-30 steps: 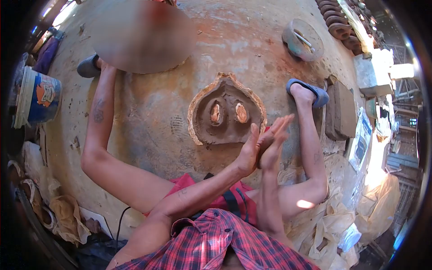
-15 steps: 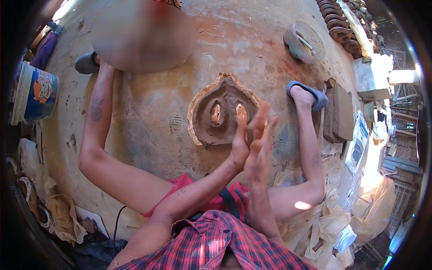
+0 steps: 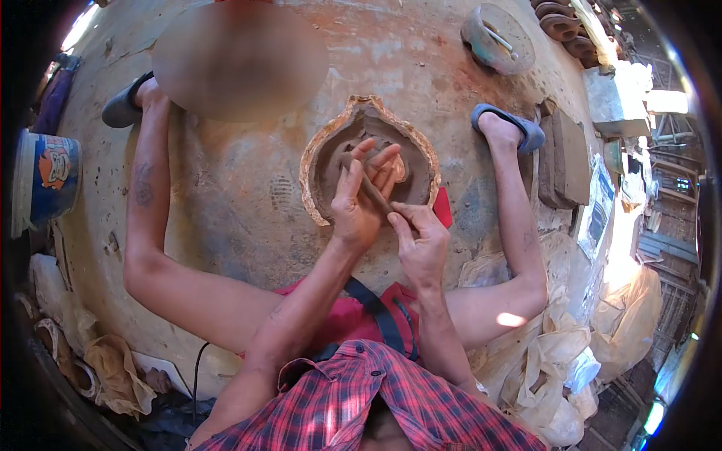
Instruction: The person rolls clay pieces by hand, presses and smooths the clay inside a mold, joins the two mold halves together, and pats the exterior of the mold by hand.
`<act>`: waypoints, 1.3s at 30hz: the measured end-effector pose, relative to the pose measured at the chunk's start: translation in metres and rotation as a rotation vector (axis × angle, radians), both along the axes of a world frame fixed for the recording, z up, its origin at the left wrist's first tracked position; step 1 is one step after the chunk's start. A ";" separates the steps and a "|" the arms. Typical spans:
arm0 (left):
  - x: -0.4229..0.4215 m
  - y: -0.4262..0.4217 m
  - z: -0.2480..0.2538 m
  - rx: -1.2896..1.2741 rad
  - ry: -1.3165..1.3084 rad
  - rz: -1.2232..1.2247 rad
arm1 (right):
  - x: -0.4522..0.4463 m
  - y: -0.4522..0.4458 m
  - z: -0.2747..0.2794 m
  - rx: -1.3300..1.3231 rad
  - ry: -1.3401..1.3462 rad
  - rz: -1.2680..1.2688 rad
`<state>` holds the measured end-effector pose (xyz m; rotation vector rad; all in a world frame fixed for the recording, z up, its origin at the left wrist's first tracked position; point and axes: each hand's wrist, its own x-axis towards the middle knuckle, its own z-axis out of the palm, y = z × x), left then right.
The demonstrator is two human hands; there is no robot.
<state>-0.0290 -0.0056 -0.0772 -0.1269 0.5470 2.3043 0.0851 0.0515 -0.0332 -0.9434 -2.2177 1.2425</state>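
Observation:
A roll of grey-brown clay (image 3: 376, 197) slants across the fingers of my left hand (image 3: 356, 214), palm up with its fingers partly extended. With thumb and fingertips, my right hand (image 3: 423, 239) pinches the lower end of the roll. Both hands are over the near part of a pear-shaped mould (image 3: 307, 177) with a rough, pale rim. Wet clay (image 3: 328, 169) lines its inside, and a pale, rough patch (image 3: 398, 167) shows there beyond my fingers. My hands cover part of the lining. A flat red piece (image 3: 442, 208) lies by the mould's right edge.
A bowl (image 3: 496, 41) with a stick in it stands at the upper right. Clay slabs (image 3: 564, 158) lie beyond my right foot. At the left is a blue-and-white bucket (image 3: 53, 180); crumpled plastic sheets (image 3: 553, 361) lie at the lower right. A blurred oval hides the upper left.
My hands were pressed palm to palm with motion blur; now they are apart and a clay roll shows between them. The red piece has come into sight. The view has shifted slightly.

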 end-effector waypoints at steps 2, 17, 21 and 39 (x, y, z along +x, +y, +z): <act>-0.009 -0.011 -0.008 -0.309 0.233 -0.058 | 0.004 0.013 -0.007 -0.013 -0.011 0.026; -0.015 -0.036 -0.027 -1.169 1.089 -0.149 | -0.007 0.093 -0.069 0.603 -0.184 0.442; -0.017 -0.035 -0.030 -1.205 1.150 -0.123 | -0.007 0.096 -0.057 0.600 -0.216 0.424; -0.039 -0.028 -0.026 -1.176 1.300 -0.130 | -0.029 0.106 -0.058 0.662 -0.511 0.390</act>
